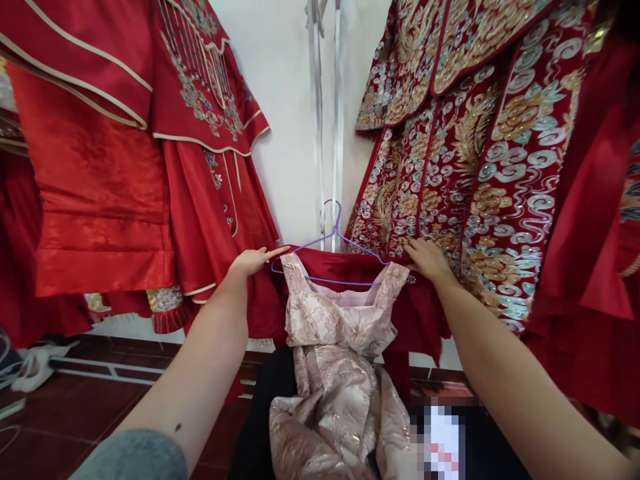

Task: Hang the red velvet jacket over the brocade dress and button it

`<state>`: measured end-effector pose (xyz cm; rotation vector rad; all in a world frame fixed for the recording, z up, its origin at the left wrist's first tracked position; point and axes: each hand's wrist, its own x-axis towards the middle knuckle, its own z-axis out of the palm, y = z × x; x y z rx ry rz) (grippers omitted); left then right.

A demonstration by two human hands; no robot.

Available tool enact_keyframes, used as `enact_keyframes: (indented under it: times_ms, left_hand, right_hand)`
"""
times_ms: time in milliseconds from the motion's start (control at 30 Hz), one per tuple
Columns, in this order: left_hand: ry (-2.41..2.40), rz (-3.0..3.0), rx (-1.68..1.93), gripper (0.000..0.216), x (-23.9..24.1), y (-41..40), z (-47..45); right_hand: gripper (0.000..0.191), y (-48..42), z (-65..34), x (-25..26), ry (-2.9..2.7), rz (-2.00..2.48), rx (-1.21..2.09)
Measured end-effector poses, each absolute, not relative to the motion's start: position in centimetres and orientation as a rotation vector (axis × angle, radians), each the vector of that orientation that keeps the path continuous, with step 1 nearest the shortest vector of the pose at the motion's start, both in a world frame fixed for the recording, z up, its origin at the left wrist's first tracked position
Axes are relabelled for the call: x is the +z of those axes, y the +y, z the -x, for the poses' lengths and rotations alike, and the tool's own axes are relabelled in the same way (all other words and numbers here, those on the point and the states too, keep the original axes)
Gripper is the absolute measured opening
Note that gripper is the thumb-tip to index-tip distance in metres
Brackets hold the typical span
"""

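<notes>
A dark red cloth [345, 261], perhaps a skirt, stretches between my two hands behind a purple hanger [336, 232]. My left hand [254, 260] grips its upper left edge, with a finger lying along the top. At the upper right edge, my right hand [428, 260] is closed on the same cloth, near the hanger's right end. A pale pink dress [340, 320] with a gold pattern hangs by its wide straps from the hanger. Its skirt lies bunched in folds below, over my lap.
Red embroidered garments [200, 107] hang on the left, and a heavily beaded red garment [475, 153] on the right. White rack posts [327, 120] rise between them. White shoes [33, 370] and a white rail [105, 369] are low at left.
</notes>
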<state>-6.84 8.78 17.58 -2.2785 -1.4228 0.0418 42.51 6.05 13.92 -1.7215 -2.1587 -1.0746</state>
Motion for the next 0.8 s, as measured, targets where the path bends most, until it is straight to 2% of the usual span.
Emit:
enact_keyframes:
  times_ms: [100,300,433,533,667,800]
  left_hand:
    - [-1.465,2.259,0.094,0.069,16.1,8.9,7.7]
    - [-1.55,2.179,0.023,0.067,15.2,8.6,9.2]
    - [-1.502,2.15,0.071,0.048,16.5,8.6,9.0]
    - [-1.415,2.134,0.165,0.036,18.2,8.9,9.0]
    - [-1.154,2.135,0.268,0.043,20.3,8.8,9.7]
    - [-0.913,2.216,0.261,0.036,19.7,6.1,9.9]
  right_hand:
    - [0.035,6.0,-43.8,12.9,-2.179,1.711,-1.12]
    - [0.029,5.9,-44.8,12.7,-2.125,1.708,-1.151]
    - [0.033,5.8,-44.3,13.0,-2.064,1.694,-1.135]
    - [0.032,5.7,-44.2,13.3,-2.05,1.671,-1.122]
    - [0.029,6.0,-44.8,13.4,-2.065,1.643,-1.105]
    - [0.03,6.6,-45.4,13.2,-2.053,1.613,-1.102]
